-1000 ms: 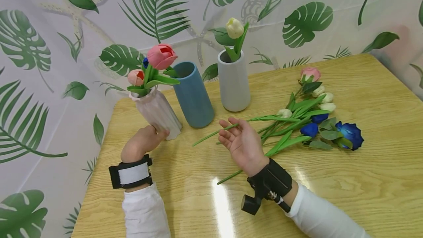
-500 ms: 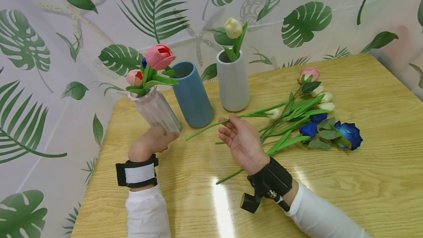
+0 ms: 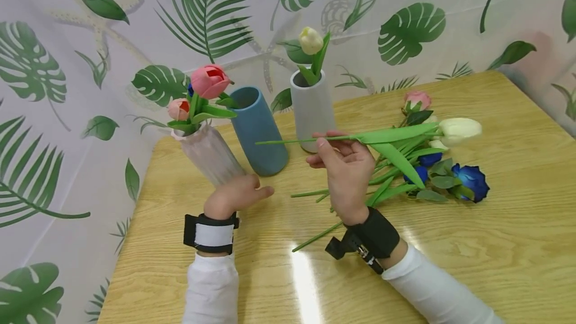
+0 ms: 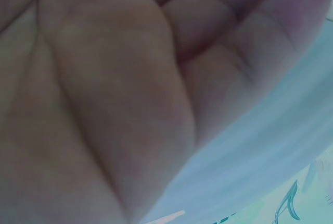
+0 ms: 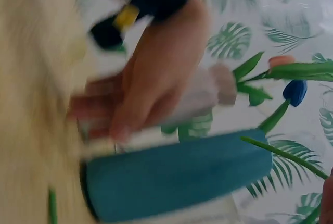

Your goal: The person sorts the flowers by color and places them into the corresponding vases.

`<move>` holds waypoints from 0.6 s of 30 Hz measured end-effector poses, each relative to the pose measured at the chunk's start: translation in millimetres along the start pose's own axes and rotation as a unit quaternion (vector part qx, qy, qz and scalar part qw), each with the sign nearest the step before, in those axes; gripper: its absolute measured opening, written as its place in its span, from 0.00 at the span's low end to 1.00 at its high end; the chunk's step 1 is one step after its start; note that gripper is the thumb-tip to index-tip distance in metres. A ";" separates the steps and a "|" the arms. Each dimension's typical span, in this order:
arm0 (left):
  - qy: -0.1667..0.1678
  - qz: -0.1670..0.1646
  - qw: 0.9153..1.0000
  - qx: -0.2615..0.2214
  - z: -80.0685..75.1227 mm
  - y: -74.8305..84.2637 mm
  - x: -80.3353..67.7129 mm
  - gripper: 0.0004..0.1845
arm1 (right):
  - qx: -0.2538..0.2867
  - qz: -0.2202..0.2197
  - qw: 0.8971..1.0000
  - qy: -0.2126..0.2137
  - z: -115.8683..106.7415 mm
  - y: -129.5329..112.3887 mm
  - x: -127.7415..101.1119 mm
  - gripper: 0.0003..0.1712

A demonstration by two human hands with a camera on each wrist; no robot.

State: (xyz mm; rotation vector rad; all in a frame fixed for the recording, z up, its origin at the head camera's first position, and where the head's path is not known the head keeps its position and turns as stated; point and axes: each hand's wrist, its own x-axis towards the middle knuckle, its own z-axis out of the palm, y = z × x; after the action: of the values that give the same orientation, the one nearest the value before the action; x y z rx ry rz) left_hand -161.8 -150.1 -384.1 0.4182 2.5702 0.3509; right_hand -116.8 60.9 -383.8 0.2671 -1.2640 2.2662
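White tulip (image 3: pixel 396 134), held, shows its bloom (image 3: pixel 461 130) only in head view.

Wood-grain table (image 3: pixel 265 259), loaded along its far side

Yellowish, glossy top fills center and lower frame; glare streak (image 3: pixel 306 284) at bottom center. Standing on it, left to upper center: pale pink ribbed vase (image 3: pixel 209 154), base hidden; blue vase (image 3: pixel 261 136) just beside it; white vase (image 3: pixel 312 109) near the blue one. Right of center: loose flower pile (image 3: pixel 398 192), heads toward the right. Pink rose (image 3: pixel 417 100) on top end, white tulip heads (image 3: pixel 438 145) mostly covered, count unclear, 2 blue buds (image 3: pixel 431 159), blue rose (image 3: pixel 471 182) rightmost. Green stems (image 3: pixel 310 194) point left; 1 long stem (image 3: pixel 317 237) slants toward lower center.
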 end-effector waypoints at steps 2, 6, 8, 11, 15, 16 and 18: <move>-0.003 -0.009 1.000 -0.002 1.3 -0.2 0.0 0.25 | -0.035 -0.065 0.997 -0.033 -2.1 2.1 1.6 0.09; -0.009 -0.017 1.000 -0.010 1.7 0.4 -0.6 0.24 | -0.137 -0.232 0.959 -0.086 -0.2 -0.3 7.0 0.11; -0.009 -0.018 1.000 -0.008 1.6 1.6 -0.8 0.25 | -0.178 -0.331 0.923 -0.082 4.2 -3.2 12.5 0.12; -0.009 -0.013 1.000 -0.003 3.1 4.5 1.4 0.25 | -0.214 -0.439 0.870 -0.067 8.1 -6.1 23.5 0.11; 0.006 0.004 1.000 -0.004 7.1 13.4 6.6 0.26 | -0.308 -0.470 0.825 -0.057 3.8 -6.7 37.6 0.13; 0.016 0.014 1.000 -0.012 7.9 17.1 8.7 0.26 | -0.333 -0.458 0.822 -0.061 1.9 -7.5 40.6 0.14; 0.048 0.046 0.997 -0.038 9.6 26.2 14.4 0.27 | -0.370 -0.431 0.820 -0.074 -1.4 -9.0 47.9 0.15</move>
State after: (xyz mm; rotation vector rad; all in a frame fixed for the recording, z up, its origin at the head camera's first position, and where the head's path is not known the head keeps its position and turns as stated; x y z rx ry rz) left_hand -162.8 -119.2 -390.1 0.5029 2.6254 0.5116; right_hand -152.2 82.6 -358.2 0.5764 -1.5672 0.9200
